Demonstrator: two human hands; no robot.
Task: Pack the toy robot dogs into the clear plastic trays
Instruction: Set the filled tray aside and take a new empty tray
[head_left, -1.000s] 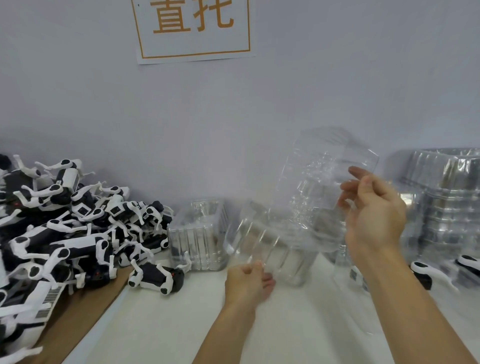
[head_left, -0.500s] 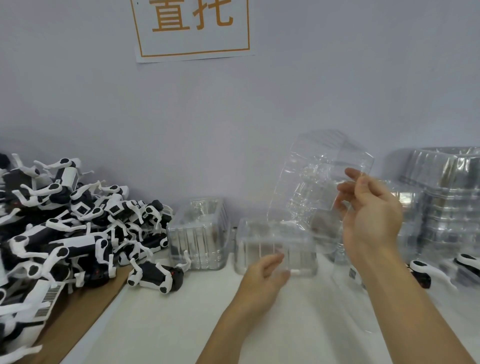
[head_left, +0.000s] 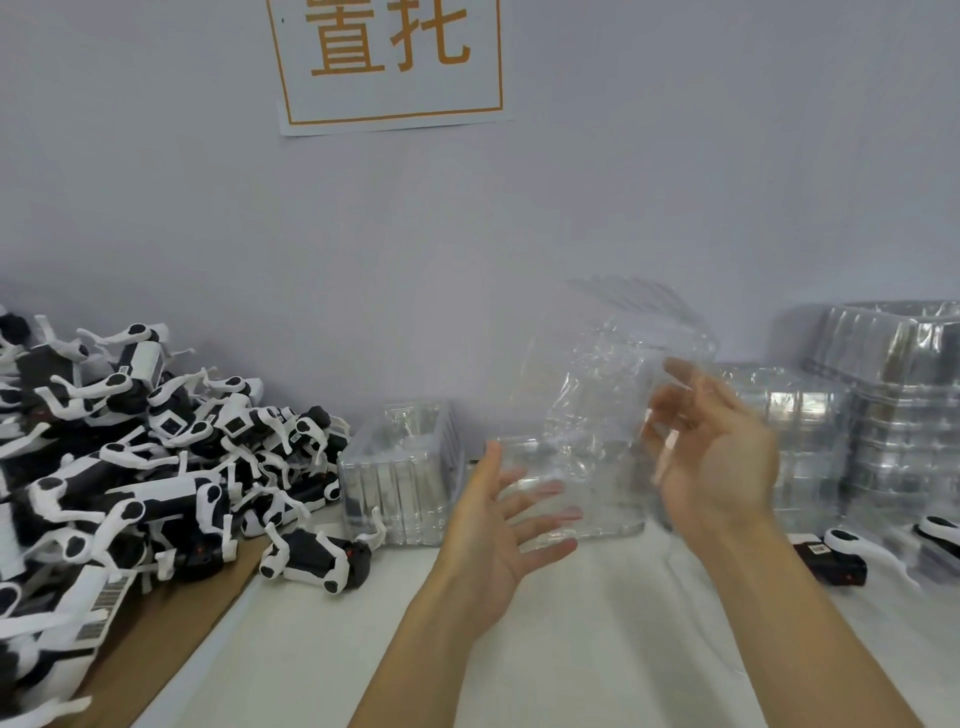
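Thin, light, springy clear tray (head_left: 602, 415) upright just right of the ribbed tray (head_left: 400, 483), seemingly loose against right hand (head_left: 717, 457), left hand (head_left: 498, 519) splayed wide; best pinched by rim.

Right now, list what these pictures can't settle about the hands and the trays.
- Head view: the right hand is motion-blurred; whether it grips the raised clear tray can't be told.
- The low tray behind the left hand: fingers cover its left end; contact unclear.
- Tray stacks: cut by the right edge; count unreadable.
- Pile of toy robot dogs: cut by the left edge.
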